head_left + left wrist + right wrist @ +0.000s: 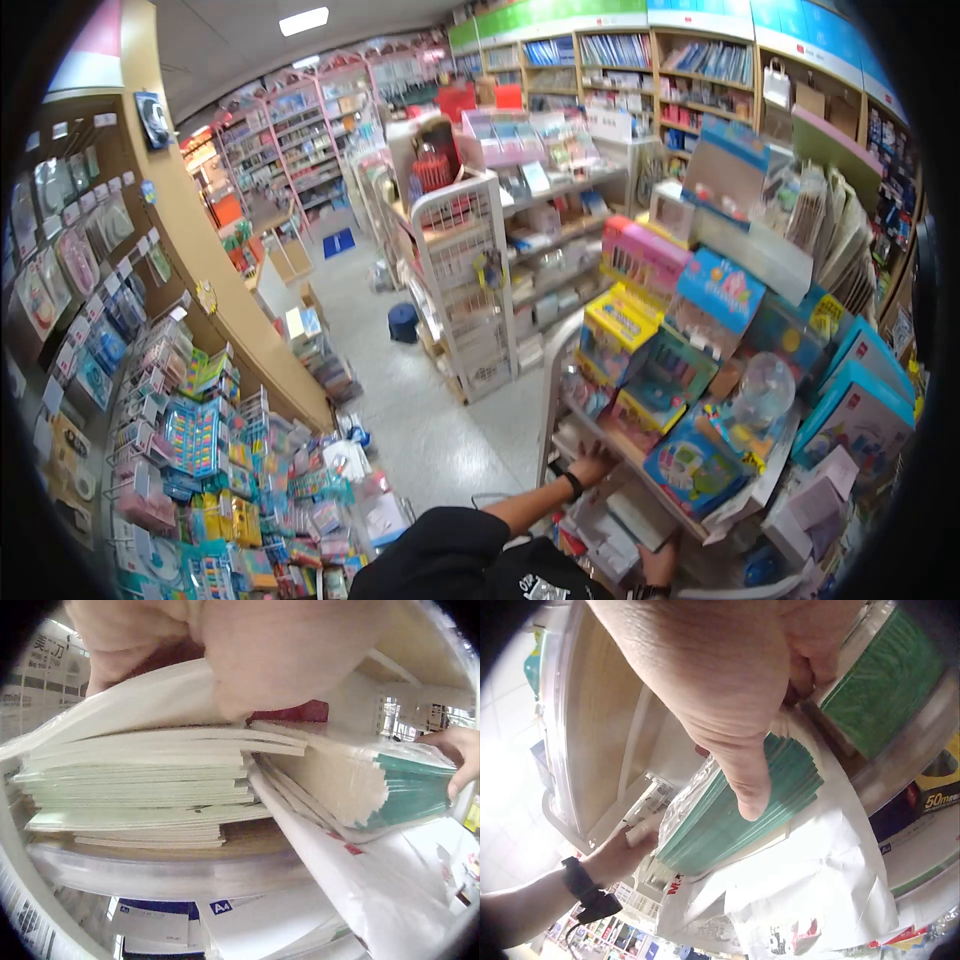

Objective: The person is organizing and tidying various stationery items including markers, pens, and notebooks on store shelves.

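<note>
On a shelf of the right-hand display rack, my left hand (292, 652) lies over a stack of pale paper goods in clear wrap (135, 780); its thumb touches the top, while its other fingers are partly hidden. I cannot tell whether they curl round part of the stack. My right hand (727, 697) grips a plastic-wrapped bundle of green-edged booklets (727, 817), its thumb across the green edges. White printed wrapping (817, 877) hangs under this bundle. In the head view, my left hand (593, 463) is farther back along the shelf than my right hand (660, 562).
Boxed toys (620, 330) crowd the rack's top board above my hands. Below the paper stack, A4 packs (262, 922) lie on a lower shelf. Packaged stationery (195, 440) hangs at left. A dark blue stool (403, 323) stands in the aisle beside a white wire rack (465, 270).
</note>
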`<state>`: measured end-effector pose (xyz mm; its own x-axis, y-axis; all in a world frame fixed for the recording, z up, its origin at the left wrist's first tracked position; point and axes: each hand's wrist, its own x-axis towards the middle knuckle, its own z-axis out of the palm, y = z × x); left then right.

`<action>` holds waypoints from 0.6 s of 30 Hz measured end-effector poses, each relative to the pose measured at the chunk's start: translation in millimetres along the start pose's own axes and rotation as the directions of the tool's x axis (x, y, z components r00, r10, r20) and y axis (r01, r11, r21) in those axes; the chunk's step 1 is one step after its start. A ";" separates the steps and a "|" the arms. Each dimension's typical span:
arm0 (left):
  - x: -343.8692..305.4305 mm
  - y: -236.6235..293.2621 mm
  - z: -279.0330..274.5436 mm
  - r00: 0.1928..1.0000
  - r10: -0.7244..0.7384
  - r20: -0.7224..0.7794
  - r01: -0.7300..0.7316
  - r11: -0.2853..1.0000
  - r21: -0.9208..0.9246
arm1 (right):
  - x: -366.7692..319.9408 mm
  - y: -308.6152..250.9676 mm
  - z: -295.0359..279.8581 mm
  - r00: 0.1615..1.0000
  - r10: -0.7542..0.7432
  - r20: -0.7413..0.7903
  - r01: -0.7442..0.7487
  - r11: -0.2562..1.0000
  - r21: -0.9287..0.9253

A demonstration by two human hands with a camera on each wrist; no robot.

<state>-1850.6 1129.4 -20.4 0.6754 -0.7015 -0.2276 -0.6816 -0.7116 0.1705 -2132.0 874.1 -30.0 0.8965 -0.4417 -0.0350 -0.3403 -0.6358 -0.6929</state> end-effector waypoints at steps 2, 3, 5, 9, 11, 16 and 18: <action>18.5 -5.6 23.5 0.998 -0.034 -0.056 0.037 0.998 0.058 | 3.5 -32.6 -11.2 0.994 0.101 0.031 -0.099 0.992 -0.072; 22.1 -15.9 23.1 0.999 -0.013 -0.052 0.011 1.000 -0.028 | 4.8 -63.7 -23.2 0.993 0.106 0.059 -0.103 0.994 -0.048; 36.0 -42.6 24.9 0.992 -0.009 -0.128 0.001 0.998 -0.059 | 18.9 -65.0 -12.9 0.998 0.040 0.051 -0.034 0.993 -0.111; 1.5 -50.8 -51.6 0.978 -0.012 -0.208 -0.030 0.980 -0.195 | 35.5 -98.0 -22.0 0.998 0.005 0.067 0.001 0.997 -0.079; -2.1 -46.1 -44.7 0.964 0.005 -0.265 -0.066 0.973 -0.221 | 33.9 -106.6 -29.7 0.997 0.008 0.074 -0.002 0.997 -0.075; -1.9 -23.1 -38.6 0.951 -0.076 -0.298 -0.010 0.961 -0.277 | 27.6 -105.1 -28.2 0.995 0.015 0.096 -0.006 0.996 -0.088; -3.0 -24.5 -45.6 0.937 -0.083 -0.338 -0.007 0.966 -0.258 | 29.6 -113.8 -23.1 0.996 -0.006 0.084 0.015 0.994 -0.111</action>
<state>-1823.1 1147.1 19.8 0.7851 -0.6118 0.0969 -0.5909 -0.6929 0.4133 -2073.2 918.7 64.5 0.9193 -0.3828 -0.0914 -0.3556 -0.7086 -0.6094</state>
